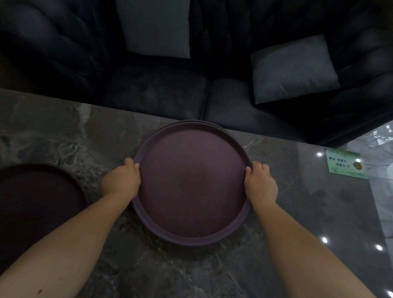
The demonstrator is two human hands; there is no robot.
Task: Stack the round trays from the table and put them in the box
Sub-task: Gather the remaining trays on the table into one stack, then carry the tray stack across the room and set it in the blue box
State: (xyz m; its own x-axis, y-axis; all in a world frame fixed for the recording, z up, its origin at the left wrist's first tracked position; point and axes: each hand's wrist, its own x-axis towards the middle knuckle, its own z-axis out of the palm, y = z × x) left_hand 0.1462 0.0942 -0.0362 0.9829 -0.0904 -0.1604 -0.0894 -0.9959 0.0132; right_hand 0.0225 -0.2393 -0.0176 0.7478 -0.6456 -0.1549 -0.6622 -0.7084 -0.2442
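A round purple tray [191, 182] lies in the middle of the dark marble table [208, 273], on top of at least one more tray whose rim shows at its far and right edges. My left hand [122, 181] grips the top tray's left rim, thumb over the edge. On the opposite side, my right hand [260, 185] holds the right rim the same way. Another round tray [28, 209], darker in shadow, rests on the table at the left. No box is in view.
A dark tufted sofa [159, 95] with two grey cushions [293, 69] stands just beyond the table's far edge. A green card [345, 164] lies at the table's right side, beside the glossy floor [387, 202].
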